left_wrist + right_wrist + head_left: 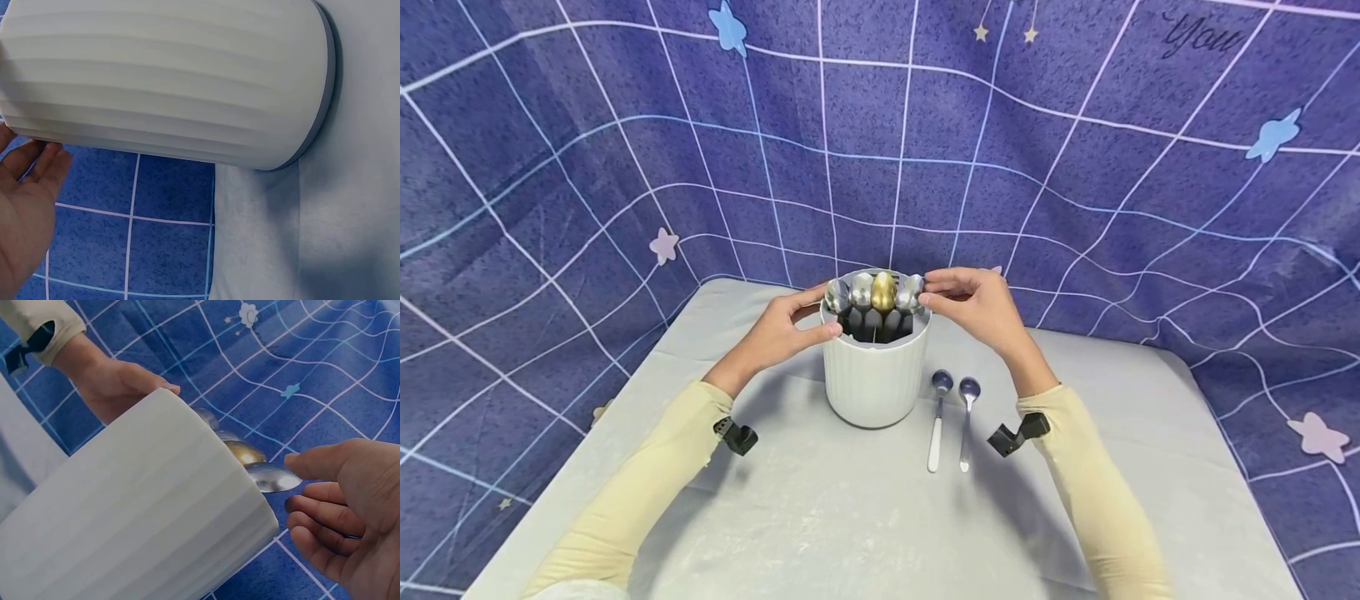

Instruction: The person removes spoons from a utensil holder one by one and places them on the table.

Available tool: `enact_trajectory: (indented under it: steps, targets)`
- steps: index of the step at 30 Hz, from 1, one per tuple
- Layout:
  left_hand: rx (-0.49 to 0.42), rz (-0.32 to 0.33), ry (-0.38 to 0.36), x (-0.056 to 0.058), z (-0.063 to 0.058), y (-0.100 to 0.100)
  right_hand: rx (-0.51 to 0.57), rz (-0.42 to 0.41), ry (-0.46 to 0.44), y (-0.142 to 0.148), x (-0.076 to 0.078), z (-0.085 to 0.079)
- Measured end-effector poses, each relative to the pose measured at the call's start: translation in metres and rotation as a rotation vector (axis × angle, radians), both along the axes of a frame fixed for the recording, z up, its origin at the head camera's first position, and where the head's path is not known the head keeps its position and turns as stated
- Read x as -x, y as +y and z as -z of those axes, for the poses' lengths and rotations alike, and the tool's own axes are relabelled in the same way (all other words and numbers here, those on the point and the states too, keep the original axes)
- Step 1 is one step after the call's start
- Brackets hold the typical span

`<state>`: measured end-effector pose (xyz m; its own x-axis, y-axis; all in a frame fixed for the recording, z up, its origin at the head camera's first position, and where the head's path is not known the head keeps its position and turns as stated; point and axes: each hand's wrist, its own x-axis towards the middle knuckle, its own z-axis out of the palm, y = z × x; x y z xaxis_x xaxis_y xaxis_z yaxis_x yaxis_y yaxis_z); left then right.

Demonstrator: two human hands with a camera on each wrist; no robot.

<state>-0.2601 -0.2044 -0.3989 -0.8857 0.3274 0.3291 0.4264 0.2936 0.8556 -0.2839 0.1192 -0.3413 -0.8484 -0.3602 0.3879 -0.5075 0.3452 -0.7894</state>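
Head view: at mid-frame, a ribbed white container point(876, 387) held a row of spoons point(861, 290) bowl-up, probably so their heads stayed reachable. The left hand point(778, 329) gripped its rim, likely steadying it. The right hand point(981, 308) curved loosely, unclenched, beside the rightmost bowl point(910, 293); contact was unclear. A white-handled spoon point(936, 442) lay right of centre.

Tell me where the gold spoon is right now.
In the head view, the gold spoon stands bowl-up in the white container, with silver spoons on either side, between the left hand and the right hand.
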Motion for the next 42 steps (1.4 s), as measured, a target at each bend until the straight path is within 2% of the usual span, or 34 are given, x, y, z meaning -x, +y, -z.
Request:
enact_trajectory:
  steps: [5,22,42]
  targets:
    - [-0.006,0.007,0.001,0.001,0.001,0.0,0.02,-0.006,0.006,-0.004,0.002,0.001]
    - [-0.015,0.012,-0.01,0.0,0.003,-0.001,-0.023,0.023,0.007,-0.01,0.004,0.006]
    - [-0.009,0.0,-0.004,0.001,0.001,0.001,0.032,-0.014,-0.114,-0.011,0.006,0.004]
